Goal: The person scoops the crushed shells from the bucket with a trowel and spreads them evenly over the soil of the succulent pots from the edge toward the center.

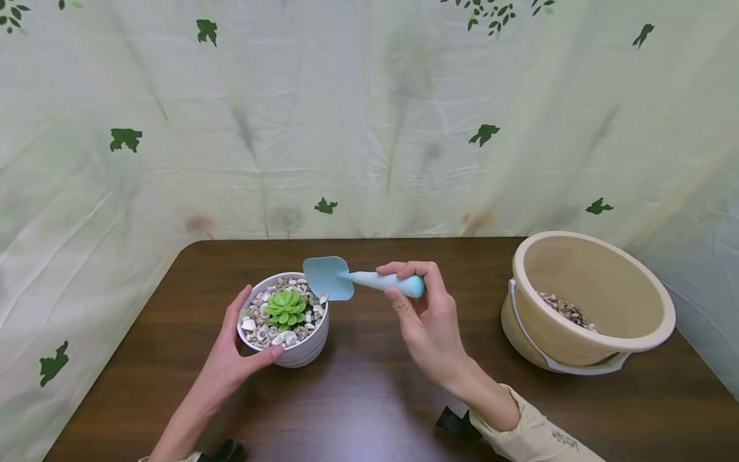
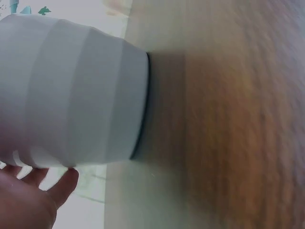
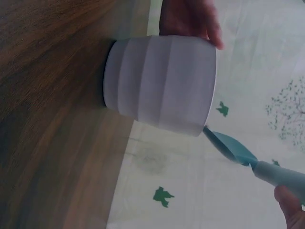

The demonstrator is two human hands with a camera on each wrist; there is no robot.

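Note:
A white ribbed flowerpot point(image 1: 300, 355) stands on the table, filled with small shells and pebbles point(image 1: 260, 332) around a green succulent point(image 1: 285, 308). My left hand point(image 1: 237, 353) grips the pot from the left, thumb over the near rim and fingers along the far left side. In the left wrist view those fingers point(image 2: 64, 187) lie against the pot wall. My right hand point(image 1: 427, 317) holds a light blue trowel point(image 1: 381, 280) by its handle. The trowel's blade point(image 1: 328, 277) overlaps the pot's right rim, and in the right wrist view its tip is right at that rim.
To the right stands a large beige bucket point(image 1: 589, 282) with a white handle point(image 1: 537, 350) hanging down its front; a pile of pebbles or shells point(image 1: 568, 312) lies inside. Behind the brown wooden table point(image 1: 369, 398) hangs a pale curtain point(image 1: 346, 115) printed with green leaves.

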